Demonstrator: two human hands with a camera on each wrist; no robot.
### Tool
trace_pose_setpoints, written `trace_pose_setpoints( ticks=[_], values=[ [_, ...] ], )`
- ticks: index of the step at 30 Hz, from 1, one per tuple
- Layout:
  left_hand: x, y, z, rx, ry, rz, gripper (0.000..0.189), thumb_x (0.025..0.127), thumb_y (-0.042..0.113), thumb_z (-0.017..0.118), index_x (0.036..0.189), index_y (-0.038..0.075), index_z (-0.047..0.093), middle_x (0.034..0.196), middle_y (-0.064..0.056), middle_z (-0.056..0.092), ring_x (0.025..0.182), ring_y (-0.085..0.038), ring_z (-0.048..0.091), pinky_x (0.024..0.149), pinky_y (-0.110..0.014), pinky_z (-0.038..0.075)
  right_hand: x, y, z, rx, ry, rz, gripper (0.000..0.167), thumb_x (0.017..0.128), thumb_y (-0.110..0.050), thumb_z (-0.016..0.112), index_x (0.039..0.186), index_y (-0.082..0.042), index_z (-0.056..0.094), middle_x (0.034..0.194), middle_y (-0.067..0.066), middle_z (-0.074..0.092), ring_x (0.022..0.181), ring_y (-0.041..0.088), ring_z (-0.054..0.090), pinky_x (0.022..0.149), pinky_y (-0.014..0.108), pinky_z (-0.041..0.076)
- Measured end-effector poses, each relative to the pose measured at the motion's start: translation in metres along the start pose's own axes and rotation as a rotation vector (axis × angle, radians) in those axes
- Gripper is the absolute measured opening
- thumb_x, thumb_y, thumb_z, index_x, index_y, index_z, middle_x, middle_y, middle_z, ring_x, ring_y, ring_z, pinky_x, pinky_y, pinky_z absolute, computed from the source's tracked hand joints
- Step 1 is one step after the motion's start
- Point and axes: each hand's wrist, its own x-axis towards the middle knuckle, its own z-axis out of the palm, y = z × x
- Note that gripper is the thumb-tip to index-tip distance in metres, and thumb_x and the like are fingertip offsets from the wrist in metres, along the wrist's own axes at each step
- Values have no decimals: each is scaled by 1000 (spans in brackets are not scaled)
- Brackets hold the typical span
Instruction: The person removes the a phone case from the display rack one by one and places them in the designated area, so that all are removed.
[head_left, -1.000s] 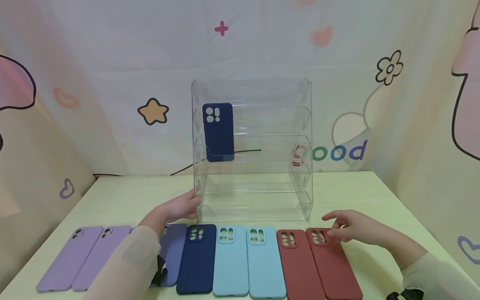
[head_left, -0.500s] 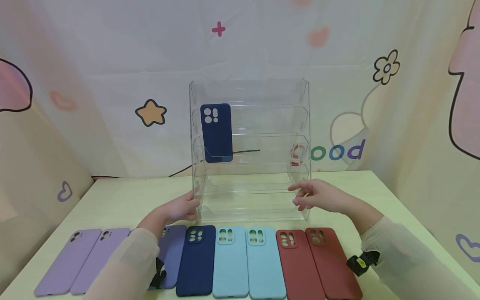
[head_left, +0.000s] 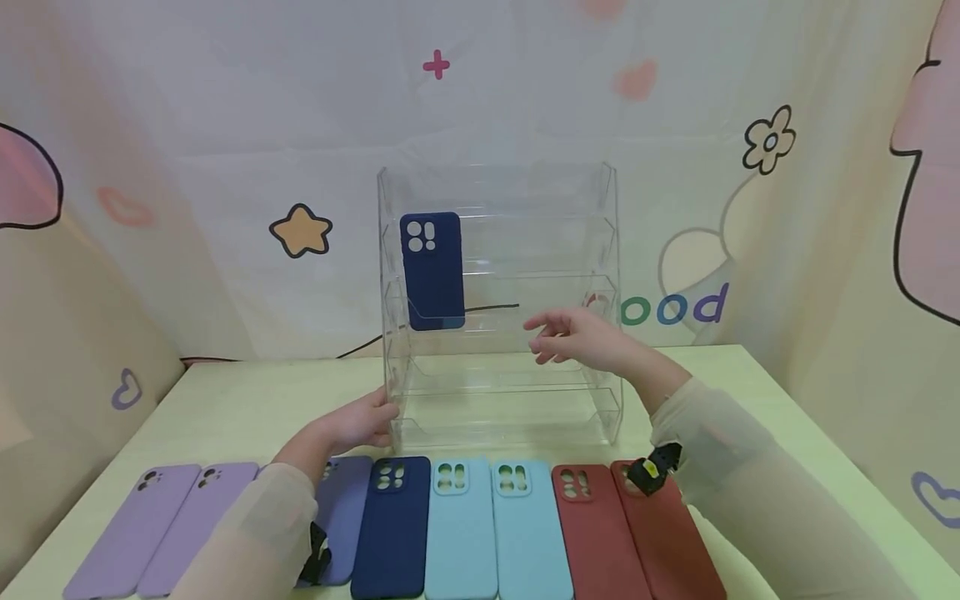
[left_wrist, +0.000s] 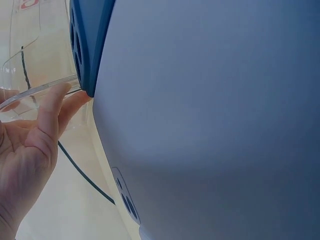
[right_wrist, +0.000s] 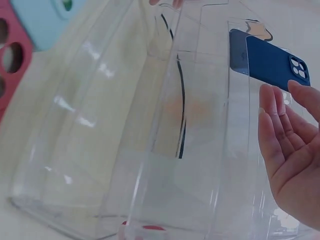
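Note:
A clear tiered display rack (head_left: 502,429) stands at the middle of the table. On one of its upper tiers, at the left, a navy phone case (head_left: 433,271) stands upright with its camera cutouts on top. My left hand (head_left: 352,427) grips the rack's lower left side panel, thumb and fingers on either side of its edge in the left wrist view. My right hand (head_left: 581,337) hovers in front of the rack's right half, its fingers loosely bent and holding nothing. In the right wrist view that hand (right_wrist: 292,150) appears near the navy case (right_wrist: 275,60).
Along the table's front lie purple cases (head_left: 135,533), a bluish-purple case (head_left: 345,517) partly behind my left sleeve, another navy case (head_left: 392,533), two light blue cases (head_left: 461,533) and two brick-red cases (head_left: 602,533). A patterned curtain (head_left: 510,108) hangs behind.
My right hand has moved up and left, from above the rightmost red case to the front of the rack's middle. My left hand stays at the rack's side.

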Motion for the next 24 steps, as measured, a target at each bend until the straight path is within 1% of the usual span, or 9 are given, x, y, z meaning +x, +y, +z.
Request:
trace_pose_setpoints(
  ticks=[3, 4, 6, 9, 15, 17, 19, 20, 24],
  values=[
    [0, 0, -1, 7, -7, 4, 63, 98, 12, 28, 149, 11, -9, 139, -24, 31, 88, -22, 50, 75, -31, 42, 11, -9, 1, 13, 21, 17, 40, 94, -22, 57, 129, -4, 51, 103, 11, 64, 95, 26, 63, 86, 40, 48],
    [0, 0, 0, 7, -2, -2, 64, 98, 12, 29, 149, 12, -9, 137, -24, 32, 80, -22, 47, 72, -32, 41, 14, -11, 1, 16, 29, 21, 40, 94, -22, 57, 129, -5, 51, 104, 11, 64, 96, 26, 62, 86, 40, 48],
    [-1, -1, 0, 4, 5, 1, 64, 98, 12, 29, 149, 11, -9, 139, -23, 30, 94, -23, 49, 75, -31, 42, 23, -16, 3, 21, 44, 27, 40, 94, -23, 57, 129, -5, 51, 105, 11, 64, 97, 26, 62, 87, 40, 47],
    [-1, -1, 0, 0, 8, 0, 65, 97, 12, 30, 149, 13, -9, 134, -23, 34, 72, -20, 43, 68, -31, 39, 37, -19, 6, 13, 75, 26, 38, 94, -22, 56, 128, -6, 52, 107, 10, 63, 98, 24, 61, 87, 38, 48],
    [-1, -2, -2, 19, 14, -11, 62, 98, 12, 29, 150, 10, -6, 136, -24, 34, 77, -20, 45, 72, -31, 40, 62, -24, 14, 82, 160, 16, 38, 93, -20, 58, 128, -7, 53, 114, 11, 60, 104, 25, 58, 89, 37, 46],
    [-2, -3, -2, 9, 16, -9, 63, 98, 12, 29, 150, 11, -6, 130, -24, 39, 69, -19, 42, 72, -32, 39, 67, -26, 16, 91, 185, 1, 39, 93, -20, 58, 129, -7, 53, 117, 10, 59, 107, 25, 57, 91, 38, 45],
    [-2, -2, -2, 10, 18, 1, 63, 98, 11, 30, 150, 10, -5, 128, -23, 41, 72, -18, 45, 73, -33, 39, 71, -29, 18, 91, 210, -11, 40, 93, -20, 59, 130, -8, 52, 119, 10, 58, 109, 25, 55, 92, 38, 44],
    [-2, -2, -2, 10, 15, 2, 63, 97, 11, 30, 150, 11, -5, 126, -23, 41, 67, -18, 40, 72, -33, 39, 73, -30, 19, 89, 222, -17, 40, 93, -20, 58, 131, -7, 51, 120, 10, 58, 109, 24, 55, 93, 39, 44],
    [-3, 1, -1, 21, 9, 13, 63, 97, 11, 30, 150, 8, -4, 130, -22, 37, 76, -18, 44, 73, -32, 40, 82, -33, 22, 86, 278, -39, 45, 93, -19, 58, 135, -7, 47, 128, 10, 54, 114, 24, 53, 94, 37, 43]
  ],
)
